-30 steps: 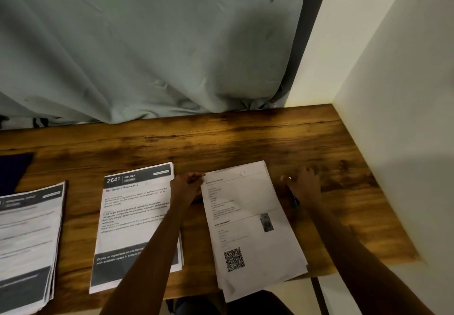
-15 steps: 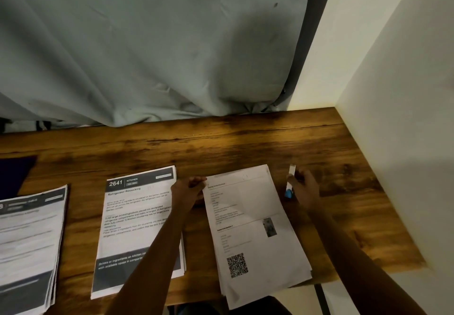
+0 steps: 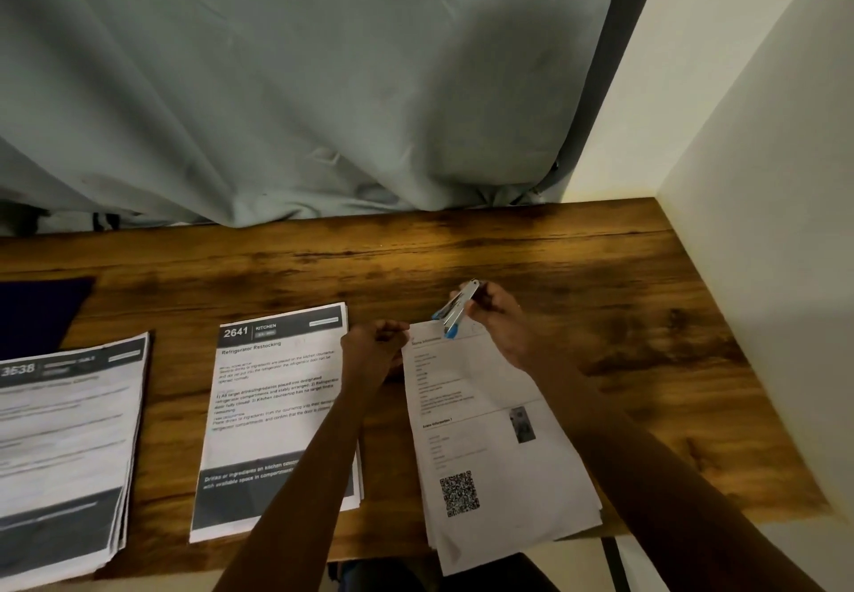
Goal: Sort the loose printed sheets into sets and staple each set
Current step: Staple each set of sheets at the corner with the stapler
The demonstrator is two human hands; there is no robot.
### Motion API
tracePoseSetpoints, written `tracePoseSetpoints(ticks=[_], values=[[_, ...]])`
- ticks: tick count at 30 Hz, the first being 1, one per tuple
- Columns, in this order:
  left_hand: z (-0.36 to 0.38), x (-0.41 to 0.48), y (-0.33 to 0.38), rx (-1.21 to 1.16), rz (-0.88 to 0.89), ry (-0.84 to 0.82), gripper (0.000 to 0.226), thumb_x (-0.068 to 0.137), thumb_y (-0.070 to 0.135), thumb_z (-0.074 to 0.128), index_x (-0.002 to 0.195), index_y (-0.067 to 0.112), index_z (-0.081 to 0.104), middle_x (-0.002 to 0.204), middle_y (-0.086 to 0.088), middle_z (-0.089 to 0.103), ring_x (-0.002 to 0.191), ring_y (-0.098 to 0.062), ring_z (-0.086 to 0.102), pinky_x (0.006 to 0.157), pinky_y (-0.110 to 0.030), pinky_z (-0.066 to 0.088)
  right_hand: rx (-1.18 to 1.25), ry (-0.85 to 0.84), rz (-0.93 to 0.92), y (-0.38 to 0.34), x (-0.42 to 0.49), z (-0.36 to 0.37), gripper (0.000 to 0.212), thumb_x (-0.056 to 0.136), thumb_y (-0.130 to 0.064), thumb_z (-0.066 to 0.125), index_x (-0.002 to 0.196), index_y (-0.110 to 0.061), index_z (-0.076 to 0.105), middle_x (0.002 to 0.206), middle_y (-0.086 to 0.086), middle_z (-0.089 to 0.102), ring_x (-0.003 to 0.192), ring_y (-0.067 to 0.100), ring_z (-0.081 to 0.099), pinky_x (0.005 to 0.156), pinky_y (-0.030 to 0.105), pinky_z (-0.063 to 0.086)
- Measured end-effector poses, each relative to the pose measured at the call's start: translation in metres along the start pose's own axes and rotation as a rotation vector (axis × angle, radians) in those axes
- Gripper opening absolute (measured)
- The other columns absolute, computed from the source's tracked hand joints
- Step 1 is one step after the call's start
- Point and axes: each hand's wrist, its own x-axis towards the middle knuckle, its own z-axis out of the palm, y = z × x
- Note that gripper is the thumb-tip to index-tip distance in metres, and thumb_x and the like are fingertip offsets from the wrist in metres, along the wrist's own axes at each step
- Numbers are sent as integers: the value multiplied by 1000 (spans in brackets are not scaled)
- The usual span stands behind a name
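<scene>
The sheet set [image 3: 490, 434] lay on the table [image 3: 624, 314], its top-left corner pinched by the left hand [image 3: 374, 353]. Just right of that pinch, the right hand [image 3: 503, 321] clasped the stapler [image 3: 455, 309]. The limp, light sheets would likely slide apart, so they were best held beside that corner.

On the middle stack [image 3: 277, 406]: "2641", "KITCHEN", "Refrigerator Restocking". On the left stack [image 3: 64, 443]: "3538". On the right stack [image 3: 490, 453]: a QR code [image 3: 459, 493]; small print too blurry.

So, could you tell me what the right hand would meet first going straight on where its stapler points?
The right hand, stapler leading, would probably meet the top edge of the QR-code set first, near the left hand; depth is unclear.
</scene>
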Motion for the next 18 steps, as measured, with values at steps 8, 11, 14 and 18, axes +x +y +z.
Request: tracePoseSetpoints(ticks=[8, 11, 14, 18], values=[[1, -1, 3, 66, 55, -2, 8, 89, 14, 63, 90, 22, 62, 93, 2, 67, 87, -13, 67, 76, -30, 58, -73, -41, 5, -1, 8, 12, 28, 93, 0, 49, 119, -11, 51, 120, 5, 62, 115, 16, 57, 97, 27, 47], [1, -2, 3, 71, 70, -12, 8, 89, 14, 63, 91, 21, 62, 92, 4, 66, 86, -12, 66, 74, -26, 57, -119, -45, -1, -4, 9, 17, 29, 93, -1, 50, 120, -12, 50, 118, 3, 61, 113, 15, 57, 89, 21, 49], [1, -2, 2, 68, 76, -4, 7, 89, 13, 63, 94, 19, 63, 92, 3, 66, 86, -12, 66, 72, -23, 56, -125, -75, -16, -5, 12, 20, 28, 93, 1, 49, 118, -12, 51, 113, 1, 62, 109, 12, 58, 92, 24, 49], [2, -1, -1, 41, 53, -19, 9, 89, 14, 63, 98, 15, 64, 94, 1, 67, 89, -15, 67, 78, -32, 58, -225, -100, -32, -6, 18, 23, 27, 92, 0, 51, 112, -17, 52, 116, 5, 62, 111, 16, 58, 99, 35, 47]])
